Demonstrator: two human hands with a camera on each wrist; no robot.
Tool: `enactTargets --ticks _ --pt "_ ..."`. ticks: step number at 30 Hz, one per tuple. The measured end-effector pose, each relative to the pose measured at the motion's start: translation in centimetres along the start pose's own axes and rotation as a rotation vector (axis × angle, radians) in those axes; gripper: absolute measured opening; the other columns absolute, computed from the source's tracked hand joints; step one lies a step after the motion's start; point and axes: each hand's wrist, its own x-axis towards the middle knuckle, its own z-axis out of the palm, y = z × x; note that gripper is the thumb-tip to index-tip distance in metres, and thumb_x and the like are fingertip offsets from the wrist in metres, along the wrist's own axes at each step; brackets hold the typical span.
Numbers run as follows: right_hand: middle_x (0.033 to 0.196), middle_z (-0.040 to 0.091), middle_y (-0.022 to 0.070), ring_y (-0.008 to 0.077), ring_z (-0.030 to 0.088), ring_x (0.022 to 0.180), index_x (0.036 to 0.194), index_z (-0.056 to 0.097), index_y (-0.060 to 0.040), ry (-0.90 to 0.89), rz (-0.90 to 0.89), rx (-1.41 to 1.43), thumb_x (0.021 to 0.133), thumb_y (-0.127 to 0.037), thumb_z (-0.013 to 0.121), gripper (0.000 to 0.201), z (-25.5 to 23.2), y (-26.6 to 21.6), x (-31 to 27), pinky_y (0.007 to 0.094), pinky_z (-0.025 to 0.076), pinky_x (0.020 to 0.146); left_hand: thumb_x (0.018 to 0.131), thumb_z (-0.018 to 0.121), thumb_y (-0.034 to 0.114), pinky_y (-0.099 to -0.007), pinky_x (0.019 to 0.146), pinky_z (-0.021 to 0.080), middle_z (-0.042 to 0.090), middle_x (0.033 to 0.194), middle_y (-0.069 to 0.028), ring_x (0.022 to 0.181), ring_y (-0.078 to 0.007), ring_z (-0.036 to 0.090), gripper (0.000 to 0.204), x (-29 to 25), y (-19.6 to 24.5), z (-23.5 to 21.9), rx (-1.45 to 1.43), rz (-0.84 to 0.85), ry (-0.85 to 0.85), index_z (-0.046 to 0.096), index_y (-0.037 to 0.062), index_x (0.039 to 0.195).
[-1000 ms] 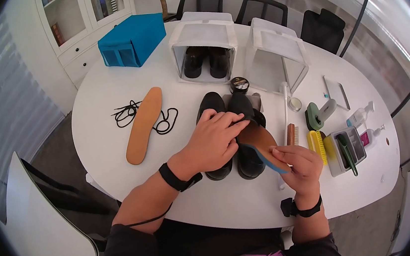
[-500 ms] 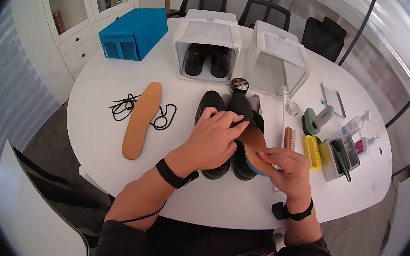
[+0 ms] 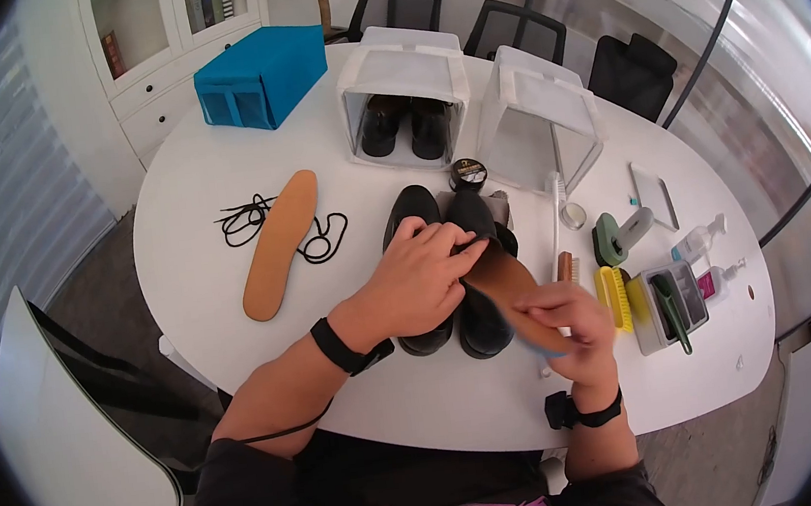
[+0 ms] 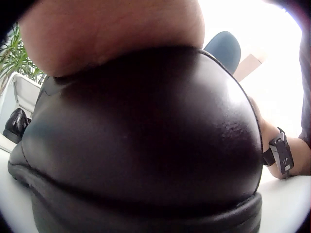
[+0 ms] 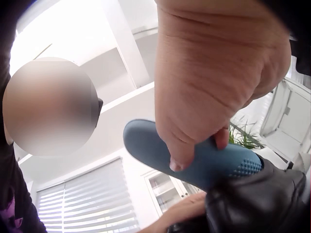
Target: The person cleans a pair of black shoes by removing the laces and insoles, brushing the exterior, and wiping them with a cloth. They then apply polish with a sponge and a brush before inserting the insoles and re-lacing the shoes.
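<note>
Two black leather shoes stand side by side on the table, the left shoe (image 3: 419,342) and the right shoe (image 3: 485,329). My left hand (image 3: 415,280) lies across them, its fingers gripping the right shoe's upper at the opening. My right hand (image 3: 576,324) pinches an insole (image 3: 508,287), tan on top, near its back end. The right wrist view shows the insole's blue underside (image 5: 209,165) with small bumps. Its front end goes into the right shoe's opening and is hidden there; the back end sticks up behind the heel.
Another tan insole (image 3: 281,246) lies over black laces (image 3: 325,242) at left. Behind stand a blue box (image 3: 278,74), a white box (image 3: 401,66) with dark shoes, and another white box (image 3: 543,105). Polish tin (image 3: 467,174), yellow brush (image 3: 614,298), green brush (image 3: 608,239) and bottles (image 3: 696,240) sit rightward.
My right hand first brings the insole's back end left over the right shoe's heel, then draws it back rightward, away from the heel. My left hand stays on the shoe.
</note>
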Motion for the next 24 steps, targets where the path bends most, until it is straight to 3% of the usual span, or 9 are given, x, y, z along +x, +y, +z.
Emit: enactTargets --ticks 1,6,8,9,10,12,16,18,24 --pt "0.107 0.084 0.0163 0.0324 0.083 0.099 0.103 0.072 -0.0012 0.148 0.006 0.089 0.082 0.012 0.082 0.027 -0.3 -0.2 -0.3 0.0364 0.064 0.085 0.092 0.068 0.007 -0.0468 0.111 0.039 0.066 0.135 -0.0134 0.126 -0.0266 0.062 0.059 0.0 0.1 0.0 -0.004 0.0 0.009 0.071 0.0012 0.151" --pt "0.102 0.084 0.0168 0.0283 0.082 0.087 0.093 0.066 -0.0027 0.26 0.08 0.003 0.088 0.006 0.091 0.027 -2.4 -4.0 -0.2 0.0361 0.063 0.078 0.092 0.069 0.007 -0.0469 0.111 0.039 0.065 0.152 -0.0152 0.123 -0.0258 0.063 0.06 0.1 0.5 -0.9 -0.057 -0.015 -0.023 0.071 0.0015 0.151" --pt "0.102 0.084 0.0172 0.0272 0.083 0.087 0.093 0.067 -0.002 0.131 0.209 -0.23 0.088 0.001 0.095 0.028 -2.7 -5.1 0.2 0.0334 0.063 0.077 0.092 0.07 0.007 -0.047 0.111 0.039 0.063 0.159 -0.015 0.122 -0.0255 0.064 0.059 0.0 0.4 -0.9 -0.078 -0.013 -0.045 0.071 0.0016 0.151" --pt "0.106 0.085 0.0157 0.0289 0.085 0.09 0.099 0.073 -0.0014 0.034 0.123 -0.249 0.089 0.0 0.094 0.024 -2.7 -5.5 1.5 0.0332 0.065 0.079 0.091 0.071 0.007 -0.047 0.111 0.039 0.061 0.165 -0.0136 0.121 -0.0256 0.064 0.059 0.0 0.2 -0.6 -0.039 0.007 -0.047 0.071 0.0014 0.15" --pt "0.106 0.085 0.0157 0.0289 0.085 0.09 0.099 0.073 -0.0014 0.036 0.123 -0.255 0.089 0.0 0.094 0.024 -2.7 -5.6 1.5 0.0332 0.065 0.079 0.091 0.072 0.006 -0.0471 0.111 0.039 0.058 0.17 -0.0121 0.12 -0.0256 0.064 0.059 -0.1 0.0 -0.4 0.0 0.027 -0.049 0.071 0.0011 0.15" --pt "0.117 0.087 0.0135 0.0323 0.085 0.096 0.113 0.082 -0.0028 -0.131 0.112 -0.349 0.085 0.003 0.091 0.03 -2.8 -5.6 1.3 0.0365 0.069 0.083 0.091 0.072 0.006 -0.047 0.112 0.039 0.059 0.169 -0.0107 0.12 -0.0258 0.064 0.06 -0.1 -0.2 -0.1 -0.003 0.033 -0.028 0.07 0.0004 0.15" --pt "0.127 0.087 0.0112 0.0322 0.086 0.107 0.127 0.086 -0.0073 -0.124 0.111 -0.519 0.078 0.004 0.087 0.05 -2.3 -7.3 1.9 0.0398 0.07 0.088 0.09 0.073 0.005 -0.0469 0.112 0.039 0.061 0.167 -0.0105 0.122 -0.0266 0.063 0.063 -0.1 0.1 -0.4 -0.008 0.035 -0.01 0.067 -0.0013 0.152" --pt "0.131 0.086 0.0124 0.0331 0.085 0.113 0.139 0.084 -0.0113 -0.203 0.092 -0.518 0.076 0.005 0.085 0.065 -2.0 -6.9 1.8 0.0399 0.07 0.092 0.09 0.073 0.005 -0.047 0.112 0.039 0.061 0.167 -0.0106 0.123 -0.0268 0.063 0.063 -0.1 0.1 -0.4 -0.021 0.046 -0.003 0.066 -0.0014 0.152" --pt "0.13 0.085 0.011 0.0308 0.083 0.121 0.133 0.086 -0.0123 -0.218 0.182 -0.543 0.078 0.011 0.078 0.06 -0.5 -5.0 2.5 0.0407 0.07 0.091 0.09 0.072 0.005 -0.0475 0.114 0.038 0.06 0.168 -0.0101 0.124 -0.0269 0.063 0.062 0.1 0.2 -0.4 -0.032 0.04 -0.022 0.067 -0.0011 0.152"
